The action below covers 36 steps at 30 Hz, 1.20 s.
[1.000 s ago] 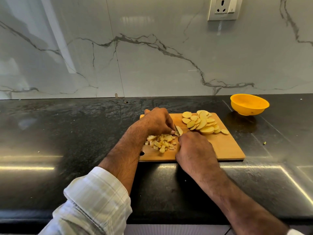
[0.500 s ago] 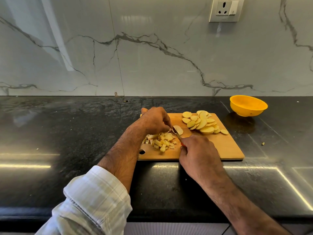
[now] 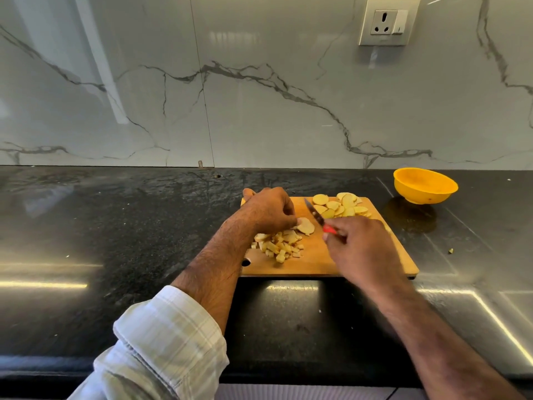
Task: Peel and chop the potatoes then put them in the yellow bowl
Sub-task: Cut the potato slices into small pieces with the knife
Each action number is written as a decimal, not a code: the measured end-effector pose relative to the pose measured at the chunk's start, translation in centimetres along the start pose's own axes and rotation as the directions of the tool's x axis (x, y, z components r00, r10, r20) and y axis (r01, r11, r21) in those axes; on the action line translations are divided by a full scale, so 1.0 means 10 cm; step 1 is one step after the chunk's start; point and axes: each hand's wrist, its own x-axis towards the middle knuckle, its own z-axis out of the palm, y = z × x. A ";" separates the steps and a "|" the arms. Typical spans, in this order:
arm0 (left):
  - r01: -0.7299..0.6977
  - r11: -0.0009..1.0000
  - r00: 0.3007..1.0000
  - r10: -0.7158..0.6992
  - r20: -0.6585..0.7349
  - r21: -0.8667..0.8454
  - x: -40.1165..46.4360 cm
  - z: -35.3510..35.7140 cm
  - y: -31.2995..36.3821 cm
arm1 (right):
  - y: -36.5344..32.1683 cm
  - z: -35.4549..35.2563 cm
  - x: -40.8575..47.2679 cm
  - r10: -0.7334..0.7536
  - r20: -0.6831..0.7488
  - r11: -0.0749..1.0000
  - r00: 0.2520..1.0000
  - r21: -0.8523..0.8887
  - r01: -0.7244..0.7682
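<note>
Potato slices (image 3: 341, 207) lie at the cutting board's (image 3: 372, 255) one o'clock corner, diced pieces (image 3: 278, 245) toward nine. The left hand (image 3: 266, 210) pinches one slice (image 3: 305, 226) flat; the right hand (image 3: 362, 249) grips the red-handled knife (image 3: 317, 216), blade raised. Best to curl the left fingertips back and cut straight down. The yellow bowl (image 3: 425, 186) waits at two o'clock, off the board.

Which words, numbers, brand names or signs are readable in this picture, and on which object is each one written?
None: no readable text appears in the head view.
wall socket: no lettering shows on its plate or switch.
yellow bowl: plain, no mark.
cutting board: plain wood, no stamp visible.
knife: its blade and red handle show no brand; it is too small to be sure.
</note>
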 end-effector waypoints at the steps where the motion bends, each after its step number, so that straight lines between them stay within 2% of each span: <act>1: 0.002 1.000 1.000 -0.001 -0.015 0.031 0.00 0.02 0.04 | 0.06 -0.06 -0.02 0.010 -0.023 1.000 1.000 0.006 -0.010; 5: 0.050 0.975 0.996 -0.033 -0.083 0.215 0.01 0.10 0.23 | 0.23 -0.11 -0.11 0.068 -0.047 0.997 0.997 -0.039 -0.070; 7: 0.110 0.961 0.991 -0.086 -0.102 0.253 0.01 0.14 0.33 | 0.26 -0.09 -0.15 0.089 -0.035 0.995 0.995 -0.040 -0.091; 10: 0.190 0.951 0.981 -0.172 -0.095 0.245 -0.01 0.16 0.42 | 0.26 -0.09 -0.17 0.083 0.001 0.995 0.997 -0.052 -0.083; 13: 0.207 0.962 0.978 -0.199 -0.058 0.177 0.03 0.20 0.41 | 0.27 -0.08 -0.17 0.069 0.034 0.994 0.997 -0.082 -0.066; 19: 0.033 0.999 0.997 -0.032 0.064 -0.015 0.02 0.13 0.23 | 0.33 -0.10 -0.15 0.105 0.053 0.992 0.993 -0.075 -0.101; 24: -0.056 0.990 0.980 0.080 0.183 -0.130 0.05 0.07 0.01 | 0.32 -0.11 -0.15 0.113 0.071 0.990 0.991 -0.095 -0.106; 30: -0.080 0.984 0.977 0.109 0.181 -0.159 0.09 0.10 0.02 | 0.24 -0.14 -0.17 0.051 0.116 0.987 0.992 -0.156 -0.032; 36: -0.146 0.973 0.965 0.179 0.192 -0.178 0.07 0.10 0.02 | 0.20 -0.19 -0.21 -0.007 0.036 0.985 0.999 -0.170 0.013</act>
